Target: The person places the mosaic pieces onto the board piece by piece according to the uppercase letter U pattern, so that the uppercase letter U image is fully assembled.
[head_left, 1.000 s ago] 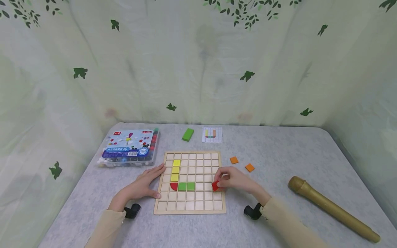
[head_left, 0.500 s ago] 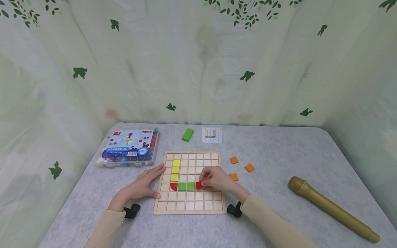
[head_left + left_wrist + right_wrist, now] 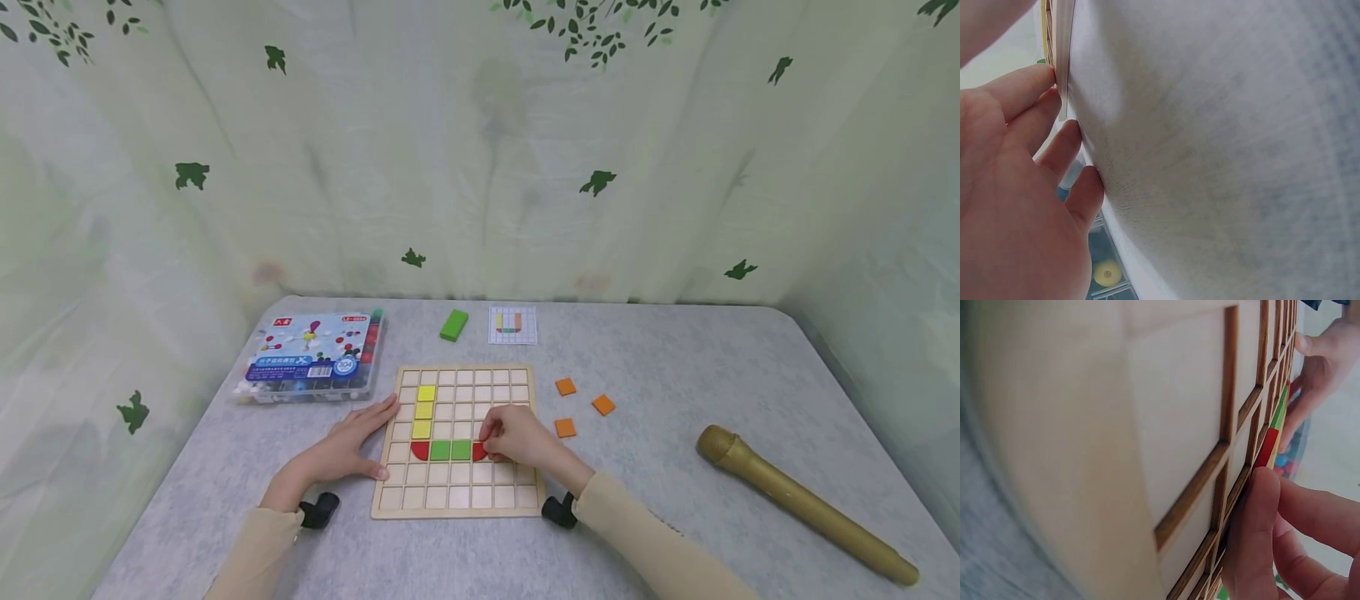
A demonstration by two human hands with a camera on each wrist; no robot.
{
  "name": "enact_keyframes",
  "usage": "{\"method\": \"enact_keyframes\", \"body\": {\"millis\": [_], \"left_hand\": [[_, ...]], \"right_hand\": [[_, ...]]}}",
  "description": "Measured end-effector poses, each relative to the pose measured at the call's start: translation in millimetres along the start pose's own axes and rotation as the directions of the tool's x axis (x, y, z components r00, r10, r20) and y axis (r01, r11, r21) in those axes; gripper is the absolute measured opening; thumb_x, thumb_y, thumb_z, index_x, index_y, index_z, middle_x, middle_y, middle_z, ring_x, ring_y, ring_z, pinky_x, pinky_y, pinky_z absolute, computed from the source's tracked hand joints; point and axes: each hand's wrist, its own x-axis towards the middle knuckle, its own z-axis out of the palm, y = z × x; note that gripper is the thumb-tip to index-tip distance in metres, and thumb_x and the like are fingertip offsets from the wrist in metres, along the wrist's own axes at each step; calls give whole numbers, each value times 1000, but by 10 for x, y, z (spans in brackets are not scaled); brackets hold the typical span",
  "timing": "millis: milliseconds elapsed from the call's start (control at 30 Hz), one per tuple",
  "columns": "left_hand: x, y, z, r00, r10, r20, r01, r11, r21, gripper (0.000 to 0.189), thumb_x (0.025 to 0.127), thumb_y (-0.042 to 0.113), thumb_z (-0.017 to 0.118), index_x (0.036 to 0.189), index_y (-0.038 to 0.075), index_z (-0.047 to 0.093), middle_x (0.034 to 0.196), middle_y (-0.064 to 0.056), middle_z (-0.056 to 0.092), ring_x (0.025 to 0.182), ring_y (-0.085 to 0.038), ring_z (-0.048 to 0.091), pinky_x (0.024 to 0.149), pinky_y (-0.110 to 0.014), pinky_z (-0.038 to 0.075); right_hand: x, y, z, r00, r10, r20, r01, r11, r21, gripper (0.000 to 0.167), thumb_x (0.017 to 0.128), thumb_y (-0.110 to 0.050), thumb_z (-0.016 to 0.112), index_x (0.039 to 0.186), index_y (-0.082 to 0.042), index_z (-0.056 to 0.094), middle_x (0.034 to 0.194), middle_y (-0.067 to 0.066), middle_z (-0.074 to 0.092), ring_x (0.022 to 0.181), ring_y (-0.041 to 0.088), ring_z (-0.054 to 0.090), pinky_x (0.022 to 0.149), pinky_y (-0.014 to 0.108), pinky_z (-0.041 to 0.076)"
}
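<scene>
A wooden grid board (image 3: 459,514) lies on the table. Its cells hold a column of yellow tiles (image 3: 423,410), a red quarter-round tile (image 3: 420,451) and two green tiles (image 3: 450,451) in a row. At the right end of that row, my right hand (image 3: 525,437) pinches a second red quarter-round tile (image 3: 477,451) between thumb and finger, down at its cell. The right wrist view shows the thumb right at this tile's (image 3: 1266,449) edge. My left hand (image 3: 347,446) rests along the board's left edge, its fingers fairly straight and touching the side.
Three orange tiles (image 3: 565,427) lie right of the board. Behind it are a green block (image 3: 453,326) and a small pattern card (image 3: 513,326). A clear-sided kit box (image 3: 311,354) sits back left. A long gold microphone-shaped stick (image 3: 806,504) lies at the right.
My right hand has carried the red tile leftward from the board's right side to beside the green tiles and lowered it there. The left hand stays put.
</scene>
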Motion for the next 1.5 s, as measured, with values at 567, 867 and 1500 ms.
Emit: {"method": "enact_keyframes", "body": {"millis": [567,867,1500], "left_hand": [[9,13,-21,1000,-12,3,12,1000,4,102,74,42,79,151,5,24,158,-13,15,140,-43,13,103,-68,13],[9,17,-12,1000,-11,5,11,1000,0,102,74,41,79,151,4,24,158,-14,15,140,-43,13,103,-68,14],[6,-12,6,1000,-1,-2,1,1000,3,101,74,42,78,151,4,25,158,-14,16,140,-42,13,103,-68,14]], "right_hand": [[34,-31,15,999,-42,-25,38,985,-169,16,81,8,62,75,-7,60,59,0,56,50,9,48,48,21,40],[-23,145,-189,1000,-27,15,25,991,133,4,86,3,65,89,3,64,75,5,59,61,16,59,58,29,52],[-445,620,-1006,994,67,-81,-44,965,259,32,90,-17,67,112,6,60,108,14,62,92,23,59,79,38,51]]}}
